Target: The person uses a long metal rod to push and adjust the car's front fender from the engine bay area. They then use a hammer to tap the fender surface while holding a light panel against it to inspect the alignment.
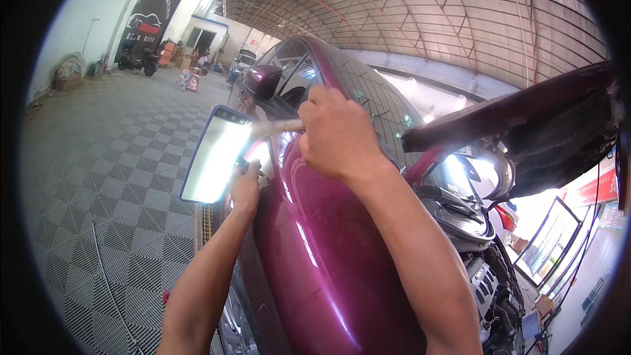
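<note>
In front of me stretches the glossy dark-red fender [328, 223] of a car. My right hand [338, 131] is raised above it in a fist, closed around a hammer-like tool [282, 126] with a pale handle. That tool points left and is blurred at its far end, so its head is unclear. Lower and to the left, my left hand [245, 185] is close to the fender's side, its fingers closed around a small dark tool [242, 166], mostly hidden. Beside this hand stands a bright rectangular lamp panel [213, 158] with a dark blue frame, which throws streaks of light onto the paint.
The car's side mirror [263, 81] and windshield [378, 95] lie beyond my hands. At the right the raised hood [513, 108] hangs over the engine bay [493, 289]. A cable [105, 269] runs across the grey tiled floor [131, 190]. A scooter [139, 56] stands far left.
</note>
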Tool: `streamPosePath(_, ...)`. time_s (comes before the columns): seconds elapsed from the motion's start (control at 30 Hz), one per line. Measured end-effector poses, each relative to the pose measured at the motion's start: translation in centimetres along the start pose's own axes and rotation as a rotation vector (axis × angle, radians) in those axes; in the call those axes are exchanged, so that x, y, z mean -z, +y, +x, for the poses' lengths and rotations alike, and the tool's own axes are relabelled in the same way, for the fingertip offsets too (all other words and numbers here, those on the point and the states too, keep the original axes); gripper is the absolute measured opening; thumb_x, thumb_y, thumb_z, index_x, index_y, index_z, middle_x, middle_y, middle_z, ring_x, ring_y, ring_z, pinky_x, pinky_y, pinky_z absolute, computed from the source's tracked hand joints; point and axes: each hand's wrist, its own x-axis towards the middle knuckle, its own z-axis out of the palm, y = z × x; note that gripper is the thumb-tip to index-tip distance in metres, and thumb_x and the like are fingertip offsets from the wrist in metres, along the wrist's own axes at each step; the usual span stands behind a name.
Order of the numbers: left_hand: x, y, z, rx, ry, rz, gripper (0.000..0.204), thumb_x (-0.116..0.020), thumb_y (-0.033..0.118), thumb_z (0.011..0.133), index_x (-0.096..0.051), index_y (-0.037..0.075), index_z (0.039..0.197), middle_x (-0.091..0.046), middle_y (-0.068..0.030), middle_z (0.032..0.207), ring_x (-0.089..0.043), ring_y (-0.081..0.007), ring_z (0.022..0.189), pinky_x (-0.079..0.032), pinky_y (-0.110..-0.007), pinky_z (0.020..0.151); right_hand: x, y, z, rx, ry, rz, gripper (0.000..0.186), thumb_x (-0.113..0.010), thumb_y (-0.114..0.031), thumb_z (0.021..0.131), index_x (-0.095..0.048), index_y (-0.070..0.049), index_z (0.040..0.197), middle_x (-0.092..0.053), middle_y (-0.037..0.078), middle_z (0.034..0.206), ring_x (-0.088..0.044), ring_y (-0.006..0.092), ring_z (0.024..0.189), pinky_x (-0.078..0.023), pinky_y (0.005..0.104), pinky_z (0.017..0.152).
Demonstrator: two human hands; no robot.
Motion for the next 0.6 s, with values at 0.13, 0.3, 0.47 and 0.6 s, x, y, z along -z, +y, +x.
streamPosePath(0.13,0.3,-0.2,-0.1,0.015,0.009,-0.050,0.025,-0.064,0.028,0.094,-0.067,0.004,0.097,-0.063,-0.0017,0.077,-0.052,-0.0087,0.065,-0.041,-0.026,0.057,1.6,0.1,1.5,-0.031,0.175,0.182,0.013,-0.061,-0.015,0.083,-0.062,-0.005,0.089,-0.058,0.011,0.103,-0.061,0.0307,0.101,-0.052,0.0451,0.082)
streamPosePath(0.3,-0.2,-0.4,-0.1,0.008,0.021,-0.043,0.032,-0.062,0.033,0.099,-0.067,0.002,0.091,-0.059,0.0001,0.071,-0.044,-0.0057,0.057,-0.034,-0.024,0.051,1.3,-0.7,1.2,-0.099,0.146,0.276,0.013,-0.062,-0.015,0.082,-0.063,-0.005,0.090,-0.058,0.011,0.103,-0.061,0.0301,0.100,-0.052,0.0448,0.081)
streamPosePath(0.47,0.0,-1.4,0.6,-0.084,0.037,-0.025,0.031,-0.062,0.032,0.099,-0.067,0.003,0.090,-0.058,0.0005,0.071,-0.043,-0.0054,0.056,-0.033,-0.024,0.050,0.8,0.1,0.5,0.127,0.082,-0.092,0.015,-0.062,-0.015,0.082,-0.061,-0.005,0.094,-0.057,0.012,0.102,-0.061,0.0328,0.098,-0.052,0.0450,0.081)
streamPosePath(0.6,-0.5,-0.9,0.1,-0.022,0.041,-0.074,0.031,-0.063,0.032,0.099,-0.067,0.002,0.091,-0.059,0.0002,0.072,-0.044,-0.0058,0.057,-0.034,-0.025,0.050,1.9,0.0,1.4,-0.067,0.216,0.212,0.016,-0.064,-0.016,0.082,-0.062,-0.005,0.094,-0.058,0.012,0.101,-0.062,0.0307,0.097,-0.053,0.0441,0.081)
